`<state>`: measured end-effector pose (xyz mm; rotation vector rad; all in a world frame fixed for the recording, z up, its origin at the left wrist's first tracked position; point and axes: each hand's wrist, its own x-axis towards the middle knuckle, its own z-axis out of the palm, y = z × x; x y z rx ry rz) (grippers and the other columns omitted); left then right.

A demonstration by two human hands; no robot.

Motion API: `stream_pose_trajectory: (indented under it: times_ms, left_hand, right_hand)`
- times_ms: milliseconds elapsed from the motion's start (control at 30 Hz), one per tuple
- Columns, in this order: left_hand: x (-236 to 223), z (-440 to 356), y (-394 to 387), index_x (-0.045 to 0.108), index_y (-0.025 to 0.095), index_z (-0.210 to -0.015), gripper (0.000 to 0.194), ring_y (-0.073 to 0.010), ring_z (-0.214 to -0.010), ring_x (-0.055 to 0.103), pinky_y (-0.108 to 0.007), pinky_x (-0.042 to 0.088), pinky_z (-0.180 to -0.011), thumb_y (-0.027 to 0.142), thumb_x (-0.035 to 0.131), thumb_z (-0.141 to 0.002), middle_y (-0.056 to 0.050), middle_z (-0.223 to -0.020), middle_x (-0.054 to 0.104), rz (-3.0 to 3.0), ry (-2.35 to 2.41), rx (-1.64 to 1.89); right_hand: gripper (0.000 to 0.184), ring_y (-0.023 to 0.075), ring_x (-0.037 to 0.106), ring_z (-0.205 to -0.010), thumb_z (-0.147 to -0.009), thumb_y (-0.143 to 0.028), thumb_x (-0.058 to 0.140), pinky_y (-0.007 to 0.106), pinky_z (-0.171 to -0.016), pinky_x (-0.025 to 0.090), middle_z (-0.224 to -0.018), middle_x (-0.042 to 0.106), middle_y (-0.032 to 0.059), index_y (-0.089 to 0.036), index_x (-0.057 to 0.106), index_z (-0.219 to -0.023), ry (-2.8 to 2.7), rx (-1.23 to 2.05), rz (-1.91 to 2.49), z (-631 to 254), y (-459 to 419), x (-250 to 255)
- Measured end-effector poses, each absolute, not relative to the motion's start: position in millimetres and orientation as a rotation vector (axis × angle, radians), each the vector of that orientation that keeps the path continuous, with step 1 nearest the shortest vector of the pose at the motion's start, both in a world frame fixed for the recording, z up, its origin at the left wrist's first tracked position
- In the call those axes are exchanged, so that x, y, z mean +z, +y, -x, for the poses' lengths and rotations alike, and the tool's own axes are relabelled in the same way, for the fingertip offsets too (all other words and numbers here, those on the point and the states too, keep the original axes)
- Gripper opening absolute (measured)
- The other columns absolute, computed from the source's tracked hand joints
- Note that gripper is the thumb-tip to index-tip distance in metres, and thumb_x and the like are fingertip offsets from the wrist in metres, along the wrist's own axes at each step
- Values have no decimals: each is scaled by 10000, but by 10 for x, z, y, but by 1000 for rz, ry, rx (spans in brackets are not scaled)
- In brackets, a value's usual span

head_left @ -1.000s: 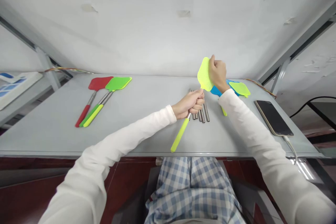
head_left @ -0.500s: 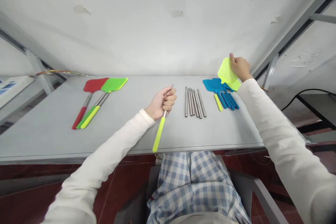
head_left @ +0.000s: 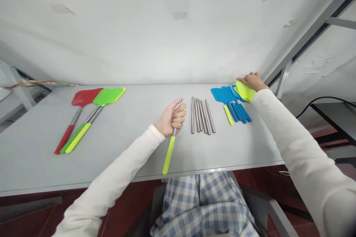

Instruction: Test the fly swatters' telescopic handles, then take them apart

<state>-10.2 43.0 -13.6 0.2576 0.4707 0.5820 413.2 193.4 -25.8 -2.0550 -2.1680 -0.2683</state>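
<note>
My left hand (head_left: 172, 118) is closed round the metal rod of a fly swatter handle with a yellow-green grip (head_left: 168, 155), which slants down toward the table's front edge. At the back right, my right hand (head_left: 253, 81) grips a yellow-green fly swatter head (head_left: 245, 92) by its far edge, low over the other heads. Under and beside it lie blue swatter heads (head_left: 222, 94) and more yellow-green mesh. Just in front of these are several blue grips (head_left: 239, 112) and one loose yellow-green grip (head_left: 228, 114). Between my hands, several bare metal rods (head_left: 202, 116) lie side by side.
On the left of the grey table (head_left: 133, 140) lie whole fly swatters: a red one (head_left: 86, 97) and a green one (head_left: 108, 96) overlapping a yellow-green one. A white wall (head_left: 155, 44) rises behind. A metal frame post (head_left: 284, 77) stands at the right.
My right hand has lowered the yellow-green head from above the pile down onto or close to it. My left hand keeps its hold on the rod. The view has shifted slightly.
</note>
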Motion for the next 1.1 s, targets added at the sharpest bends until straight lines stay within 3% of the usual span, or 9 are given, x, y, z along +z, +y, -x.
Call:
stream_pose_trajectory:
  times_ms: [200, 433, 500, 600, 700, 867, 1000, 1100]
  left_hand:
    - [-235, 103, 443, 272, 178, -598, 402, -21, -347, 55, -120, -19, -306, 328, 373, -957, 93, -496, 83, -205, 426, 666]
    - [-267, 71, 418, 506, 116, -882, 173, -25, -342, 280, -100, 205, -290, 107, 334, -908, 83, -506, 294, -48, 408, 822]
    - [-267, 51, 424, 509, 105, -934, 167, -25, -360, 314, -97, 255, -311, 99, 344, -905, 76, -529, 326, -15, 407, 846]
    - [-259, 13, 435, 486, 122, -877, 138, -28, -431, 403, -93, 366, -394, 103, 356, -918, 50, -572, 378, -5, 411, 876]
    - [-243, -26, 435, 465, 136, -810, 173, -32, -485, 445, -105, 432, -466, 117, 352, -939, 28, -608, 417, -63, 428, 901]
    - [-218, -50, 444, 525, 110, -854, 201, -18, -523, 484, -94, 469, -540, 119, 353, -957, 12, -652, 475, -187, 463, 976]
    - [-218, -7, 440, 564, 123, -839, 175, -43, -597, 558, -166, 537, -666, 137, 416, -933, -2, -692, 537, -393, 501, 1025]
    - [-240, 32, 395, 594, 133, -890, 126, -89, -621, 587, -234, 547, -615, 214, 498, -899, -20, -755, 576, -643, 568, 878]
  right_hand:
    - [447, 301, 501, -1112, -984, -400, 308, 440, -910, 342, -1145, 612, 207, -132, 659, -1049, -2130, -377, 2148, -3994, 1706, -424]
    - [418, 331, 457, -1158, -974, -384, 316, 470, -923, 331, -1200, 551, 236, -104, 607, -1082, -1904, -338, 2108, -3713, 1583, -289]
    - [418, 313, 475, -1130, -972, -389, 316, 468, -945, 323, -1144, 579, 208, -118, 632, -1017, -1900, -209, 1976, -3386, 1522, -167]
    - [442, 225, 549, -971, -961, -469, 341, 373, -937, 371, -956, 638, 104, -184, 664, -859, -2069, 255, 1524, -2673, 1319, -63]
    - [425, 168, 559, -767, -888, -576, 470, 312, -821, 424, -797, 645, 33, -210, 671, -808, -2028, 714, 1238, -1967, 1057, -105]
    - [414, 113, 502, -618, -852, -544, 553, 252, -627, 393, -640, 609, 0, -186, 627, -657, -1851, 1158, 1105, -1391, 785, -195]
    - [379, 82, 475, -555, -814, -524, 618, 232, -555, 369, -611, 579, -24, -188, 587, -641, -1592, 1283, 1071, -1382, 827, -102]
    - [382, 69, 462, -519, -819, -564, 594, 220, -526, 369, -617, 519, -54, -217, 512, -682, -1257, 1170, 1096, -1550, 1066, -11]
